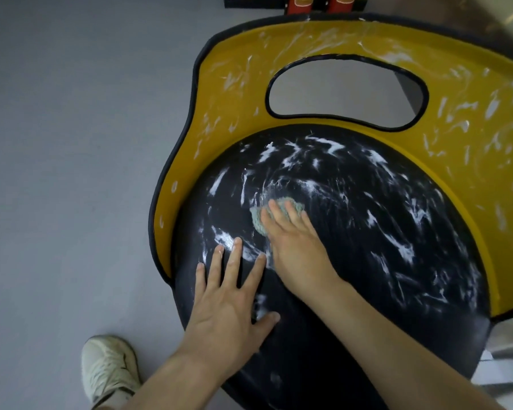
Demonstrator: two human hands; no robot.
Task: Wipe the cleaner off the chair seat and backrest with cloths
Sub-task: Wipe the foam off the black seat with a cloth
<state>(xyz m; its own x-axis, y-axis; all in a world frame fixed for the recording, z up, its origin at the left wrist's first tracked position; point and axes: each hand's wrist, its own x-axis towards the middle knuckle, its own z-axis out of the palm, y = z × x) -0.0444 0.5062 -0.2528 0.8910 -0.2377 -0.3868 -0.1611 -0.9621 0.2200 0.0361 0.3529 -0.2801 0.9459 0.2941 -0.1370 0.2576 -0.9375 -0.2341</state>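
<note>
1. The right hand lies flat with straight fingers, pressing down on a small cloth. It does not curl round the cloth or pinch it.
2. The left hand is also flat, fingers spread wide, palm down on the bare seat and holding nothing.
3. The cloth is pale green and nubbly, bunched into a rough pad. Most of it is hidden under the right fingers, with only its edges showing beyond the fingertips and to their left.
4. The seat is a round, domed black cushion with a smooth, slightly shiny skin. The cloth sits near its middle, just ahead of the left hand's fingertips.
5. White cleaner streaks the seat in smeared wisps and blobs. Some touches the left fingertips.
6. The backrest curves round the far side of the seat, mustard yellow and edged in black piping. It has one oval opening and is flecked with the same white smears.
7. Count: two hands, one cloth, one chair.
8. Around it are a grey floor and one pale worn shoe at the lower left. Two red containers stand at the top edge, perhaps cans, but they are cropped too short to tell.
</note>
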